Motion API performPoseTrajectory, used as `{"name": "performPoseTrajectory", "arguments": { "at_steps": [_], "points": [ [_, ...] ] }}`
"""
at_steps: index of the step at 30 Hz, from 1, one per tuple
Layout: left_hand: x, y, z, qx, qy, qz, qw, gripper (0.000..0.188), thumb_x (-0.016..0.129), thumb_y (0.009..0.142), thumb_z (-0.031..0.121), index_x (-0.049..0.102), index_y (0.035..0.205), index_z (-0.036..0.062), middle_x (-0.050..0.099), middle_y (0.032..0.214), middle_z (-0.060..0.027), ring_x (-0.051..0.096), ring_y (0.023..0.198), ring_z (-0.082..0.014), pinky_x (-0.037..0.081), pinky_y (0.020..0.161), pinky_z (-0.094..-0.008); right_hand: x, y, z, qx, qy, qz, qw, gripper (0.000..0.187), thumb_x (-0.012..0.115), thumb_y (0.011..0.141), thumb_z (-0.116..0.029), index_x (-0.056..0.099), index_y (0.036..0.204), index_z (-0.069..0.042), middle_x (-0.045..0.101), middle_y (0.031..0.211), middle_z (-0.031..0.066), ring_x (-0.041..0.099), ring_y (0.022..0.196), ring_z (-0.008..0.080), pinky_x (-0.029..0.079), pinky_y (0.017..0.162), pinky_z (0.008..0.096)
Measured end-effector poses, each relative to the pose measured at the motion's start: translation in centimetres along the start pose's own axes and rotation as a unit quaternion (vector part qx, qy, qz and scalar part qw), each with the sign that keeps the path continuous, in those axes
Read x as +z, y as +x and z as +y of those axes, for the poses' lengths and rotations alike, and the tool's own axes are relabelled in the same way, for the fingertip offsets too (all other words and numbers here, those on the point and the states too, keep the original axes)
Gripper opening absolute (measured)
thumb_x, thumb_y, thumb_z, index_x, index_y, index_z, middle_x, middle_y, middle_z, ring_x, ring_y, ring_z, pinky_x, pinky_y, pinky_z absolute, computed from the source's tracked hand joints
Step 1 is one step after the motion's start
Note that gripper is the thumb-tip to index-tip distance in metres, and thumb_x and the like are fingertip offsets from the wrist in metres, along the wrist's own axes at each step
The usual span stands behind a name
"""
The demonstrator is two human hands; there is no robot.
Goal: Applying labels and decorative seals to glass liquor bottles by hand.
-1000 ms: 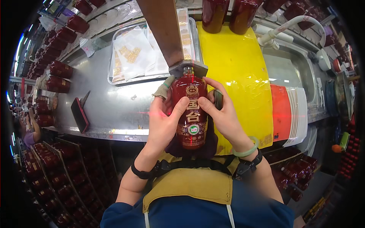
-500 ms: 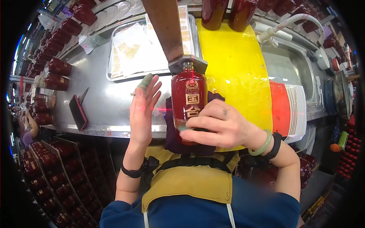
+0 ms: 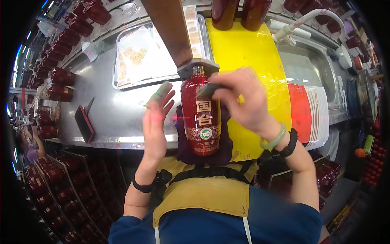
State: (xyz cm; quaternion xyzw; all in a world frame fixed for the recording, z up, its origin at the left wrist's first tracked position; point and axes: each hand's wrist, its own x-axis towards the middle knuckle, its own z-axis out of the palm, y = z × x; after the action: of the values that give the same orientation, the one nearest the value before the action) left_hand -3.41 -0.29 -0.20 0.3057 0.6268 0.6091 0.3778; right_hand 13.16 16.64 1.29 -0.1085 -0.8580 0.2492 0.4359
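Note:
A dark red glass bottle with gold print and a round green-and-white emblem lies before me on a dark purple cloth. Its neck meets a grey metal bracket at the end of a wooden bar. My right hand, blurred by motion, pinches a small dark grey-green flat piece against the bottle's upper front. What that piece is exactly cannot be made out. To the bottle's left, my left hand is held open, apart from it, with a pale green cover on one finger.
A metal tray with gold-printed sheets sits behind my left hand. A yellow mat lies at right, two red bottles at its far end. Red and white sheets, a sink and a red-edged phone-like slab flank the work.
My right hand has moved up the bottle from its lower part to near its shoulder, uncovering the lower print and emblem. My left hand stays almost in place.

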Motion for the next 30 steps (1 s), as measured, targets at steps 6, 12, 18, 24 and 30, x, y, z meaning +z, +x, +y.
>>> {"name": "performPoseTrajectory", "arguments": {
  "at_steps": [6,12,18,24,30],
  "points": [
    [-0.2,2.2,1.7,0.364,0.482,-0.147,0.783,0.091,0.029,0.09,0.082,0.067,0.13,0.0086,0.044,0.151,-0.0214,0.044,0.138,-0.0387,0.035,0.112,-0.0511,-2.1,-0.8,-0.3,0.18,0.05,0.134,0.973,0.023,0.069,0.091,-0.001,0.063,0.114,-0.002,0.068,0.094,0.0094,0.067,0.085,0.0184,0.052,0.075,0.0286],
    [-0.1,5.2,2.4,0.4,0.452,-0.19,0.774,0.082,0.06,0.075,0.075,0.07,0.12,0.0077,0.057,0.131,-0.0158,0.058,0.112,-0.0375,0.046,0.097,-0.0486,-2.8,-2.8,-1.2,0.221,0.059,0.114,0.967,0.023,0.068,0.093,-0.003,0.062,0.115,-0.001,0.068,0.096,0.0091,0.066,0.085,0.017,0.051,0.079,0.0281],
    [-0.2,6.4,1.3,0.386,0.387,-0.184,0.817,0.089,0.044,0.085,0.08,0.069,0.123,0.0035,0.062,0.118,-0.0158,0.062,0.099,-0.034,0.049,0.088,-0.0433,-3.1,-1.3,-1.8,0.231,0.081,0.066,0.967,0.022,0.067,0.094,-0.005,0.064,0.115,0.0,0.069,0.098,0.0119,0.068,0.088,0.0206,0.052,0.081,0.0305],
    [-0.5,5.5,1.7,0.271,0.241,-0.149,0.92,0.067,0.035,0.105,0.056,0.067,0.124,0.001,0.064,0.115,-0.0133,0.061,0.1,-0.0223,0.047,0.084,-0.0331,-1.2,1.8,-1.7,0.19,0.159,-0.054,0.967,0.024,0.068,0.088,-0.002,0.067,0.112,-0.003,0.069,0.1,0.0142,0.067,0.091,0.0309,0.053,0.081,0.0374],
    [-0.9,3.3,4.0,0.198,0.25,-0.022,0.948,0.028,0.058,0.097,0.01,0.066,0.12,-0.0039,0.064,0.117,-0.0097,0.06,0.108,-0.0178,0.045,0.095,-0.0314,-0.9,4.6,0.0,0.012,-0.185,-0.065,0.98,0.021,0.072,0.083,-0.003,0.069,0.104,-0.007,0.07,0.098,0.0095,0.065,0.092,0.0297,0.05,0.081,0.0381]
  ]
}}
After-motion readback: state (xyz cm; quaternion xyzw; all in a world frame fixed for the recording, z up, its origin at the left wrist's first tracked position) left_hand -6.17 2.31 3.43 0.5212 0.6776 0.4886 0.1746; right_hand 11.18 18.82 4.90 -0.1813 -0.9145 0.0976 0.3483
